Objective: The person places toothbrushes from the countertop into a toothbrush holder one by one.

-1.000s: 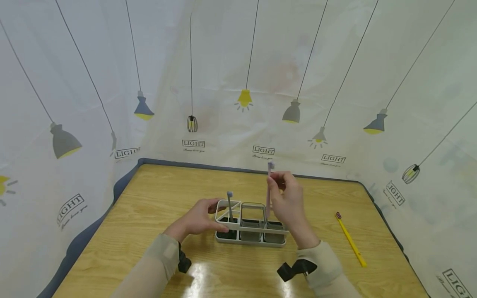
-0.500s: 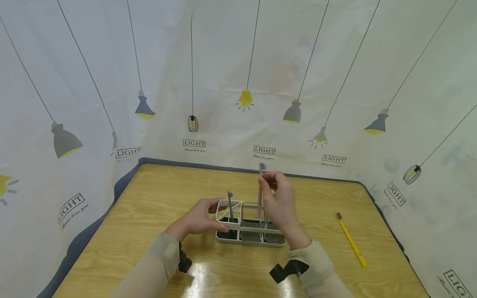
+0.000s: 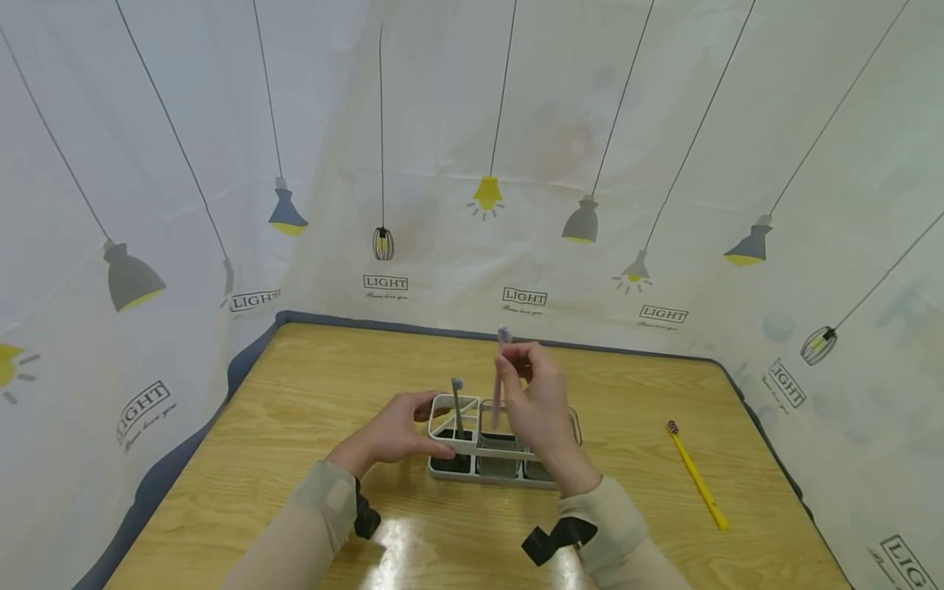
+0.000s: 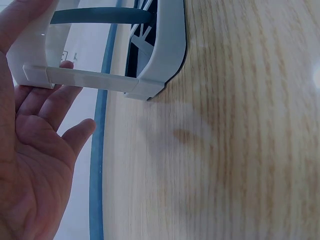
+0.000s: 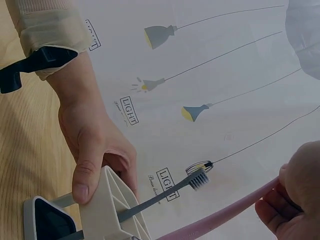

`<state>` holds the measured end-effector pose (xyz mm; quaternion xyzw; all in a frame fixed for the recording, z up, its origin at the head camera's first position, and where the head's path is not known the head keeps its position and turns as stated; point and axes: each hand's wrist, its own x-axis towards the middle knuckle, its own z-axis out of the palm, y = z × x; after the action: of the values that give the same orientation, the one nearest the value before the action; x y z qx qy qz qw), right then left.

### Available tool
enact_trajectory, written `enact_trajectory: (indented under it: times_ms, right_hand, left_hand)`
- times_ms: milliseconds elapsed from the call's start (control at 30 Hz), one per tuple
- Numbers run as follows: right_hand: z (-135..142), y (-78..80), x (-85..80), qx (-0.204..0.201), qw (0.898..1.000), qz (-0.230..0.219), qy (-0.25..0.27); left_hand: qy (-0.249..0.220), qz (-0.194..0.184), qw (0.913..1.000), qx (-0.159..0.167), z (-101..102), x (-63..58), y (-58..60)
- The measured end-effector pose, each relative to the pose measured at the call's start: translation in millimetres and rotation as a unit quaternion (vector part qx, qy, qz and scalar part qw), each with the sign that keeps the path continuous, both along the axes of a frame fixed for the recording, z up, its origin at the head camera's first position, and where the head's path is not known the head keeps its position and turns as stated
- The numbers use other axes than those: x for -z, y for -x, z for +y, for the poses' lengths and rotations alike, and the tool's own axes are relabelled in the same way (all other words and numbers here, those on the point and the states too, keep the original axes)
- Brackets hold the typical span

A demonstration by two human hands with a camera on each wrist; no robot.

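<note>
Table edge (image 3: 398, 336) beyond holder (image 3: 490, 451); pink toothbrush (image 3: 497, 395) seemingly above.

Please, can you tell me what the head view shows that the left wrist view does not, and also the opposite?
Only the head view: the right hand pinching a pink toothbrush, the yellow toothbrush lying on the table, and pendant lamps printed on the backdrop.

Only the left wrist view: the palm side of the left hand.

Both: the left hand gripping the white toothbrush holder, at least part of the gray toothbrush in it, and the wooden tabletop.
</note>
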<state>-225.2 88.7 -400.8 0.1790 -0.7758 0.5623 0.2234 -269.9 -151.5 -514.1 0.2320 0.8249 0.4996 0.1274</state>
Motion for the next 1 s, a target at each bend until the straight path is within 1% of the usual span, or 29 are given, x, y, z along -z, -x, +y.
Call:
enact_trajectory:
  times_ms: [267,400,633,733,833,1000]
  right_hand:
    - [-10,-2.7,5.8,-0.014,1.0,0.009,-0.002]
    - [-13,-2.7,9.0,-0.015,1.0,0.016,-0.012]
    - [-16,-3.4,6.2,-0.016,0.999,0.028,-0.013]
    - [-17,-2.9,7.1,-0.02,0.999,0.025,-0.017]
    - [-18,-1.8,12.7,-0.024,0.999,0.017,-0.021]
    - [-19,1.4,30.0,-0.024,1.0,0.006,-0.02]
  left_hand:
    - [0.002,0.003,1.0,-0.002,0,0.5,1.3]
    - [0.005,0.001,1.0,-0.002,0,-0.2,1.6]
    - [-0.005,-0.005,1.0,0.002,-1,1.0,1.9]
    - [-0.01,-0.005,0.9999,0.006,-1,1.8,1.9]
    - [-0.014,-0.002,0.9999,0.009,-1,2.2,2.1]
    - [-0.012,-0.001,0.9999,0.006,-1,2.1,2.1]
